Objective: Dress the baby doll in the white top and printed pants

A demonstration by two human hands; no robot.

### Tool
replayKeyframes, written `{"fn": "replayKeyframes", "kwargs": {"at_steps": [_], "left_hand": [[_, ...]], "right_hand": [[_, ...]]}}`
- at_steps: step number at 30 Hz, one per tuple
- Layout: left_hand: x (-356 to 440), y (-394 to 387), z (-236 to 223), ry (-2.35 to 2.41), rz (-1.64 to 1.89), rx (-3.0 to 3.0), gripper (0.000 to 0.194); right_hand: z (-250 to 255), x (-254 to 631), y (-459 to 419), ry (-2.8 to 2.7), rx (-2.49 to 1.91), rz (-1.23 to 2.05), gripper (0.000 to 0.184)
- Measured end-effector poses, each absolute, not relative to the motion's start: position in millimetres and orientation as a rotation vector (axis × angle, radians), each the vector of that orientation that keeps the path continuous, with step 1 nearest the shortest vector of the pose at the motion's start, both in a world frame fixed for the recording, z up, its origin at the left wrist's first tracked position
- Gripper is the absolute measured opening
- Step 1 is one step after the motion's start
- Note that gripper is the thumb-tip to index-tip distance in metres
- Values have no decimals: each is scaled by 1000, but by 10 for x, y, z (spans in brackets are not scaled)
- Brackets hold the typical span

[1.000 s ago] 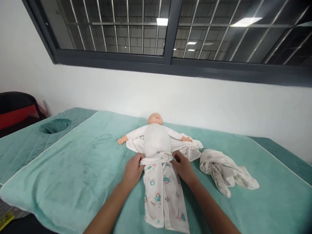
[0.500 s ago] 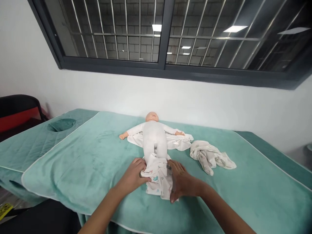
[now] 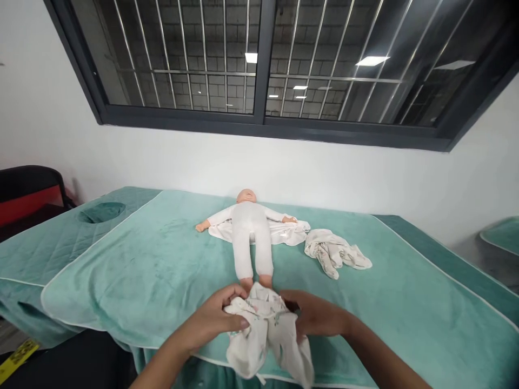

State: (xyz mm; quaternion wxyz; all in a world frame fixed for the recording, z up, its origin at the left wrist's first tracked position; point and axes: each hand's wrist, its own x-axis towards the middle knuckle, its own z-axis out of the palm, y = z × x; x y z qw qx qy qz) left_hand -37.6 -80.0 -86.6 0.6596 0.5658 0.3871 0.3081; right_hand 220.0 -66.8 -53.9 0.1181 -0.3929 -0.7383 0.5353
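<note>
A baby doll (image 3: 252, 227) lies on its back on the green-covered bed, arms spread, head toward the wall. Its body and legs are white, and its feet show bare. Just below the feet, white printed baby pants (image 3: 263, 324) are held by their upper edge, the two legs hanging toward the near edge of the bed. My left hand (image 3: 223, 313) grips the left side of the pants, thumb on top. On the right side, my right hand (image 3: 314, 313) is closed on the fabric, its fingertips partly hidden. A spread white cloth garment (image 3: 286, 233) lies under the doll's back and arms.
Right of the doll, a crumpled white printed cloth (image 3: 336, 251) rests on the green bed cover (image 3: 154, 270). The bed has a face hole (image 3: 102, 212) at the left. A black and red chair (image 3: 32, 197) stands beyond it. A barred window (image 3: 259, 121) is above.
The pants have come down off the doll's lower legs toward me, baring its feet. Both hands moved nearer with them, and the pants' legs now hang down. The view shifted slightly.
</note>
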Motion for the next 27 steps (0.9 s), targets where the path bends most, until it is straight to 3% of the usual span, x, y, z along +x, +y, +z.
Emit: {"fn": "replayKeyframes", "kwargs": {"at_steps": [3, 6, 10, 14, 17, 22, 24, 27], "left_hand": [[-645, -778, -615, 653, 712, 1186, 56], [-892, -711, -399, 640, 627, 1372, 63], [-1144, -645, -44, 927, 463, 1644, 41], [-1308, -516, 187, 1125, 684, 1760, 28], [-1304, -241, 34, 1371, 1122, 1661, 27], [-920, 367, -611, 1721, 1408, 1761, 17], [-709, 573, -768, 1625, 1386, 1836, 26], [-454, 866, -831, 1555, 1060, 1533, 44]], "right_hand": [[-228, 2092, -619, -2184, -808, 2001, 59], [-14, 1837, -468, -2361, -785, 1967, 48], [221, 1517, -283, -2432, -1024, 1521, 35], [283, 1262, -146, -2274, -886, 1583, 37], [71, 1032, 86, -2096, -906, 1419, 33], [-491, 925, 860, -2064, -1063, 652, 27], [-633, 1084, 1249, -2075, -1147, 438, 32], [-736, 1459, 1843, -1970, -1432, 364, 42]]}}
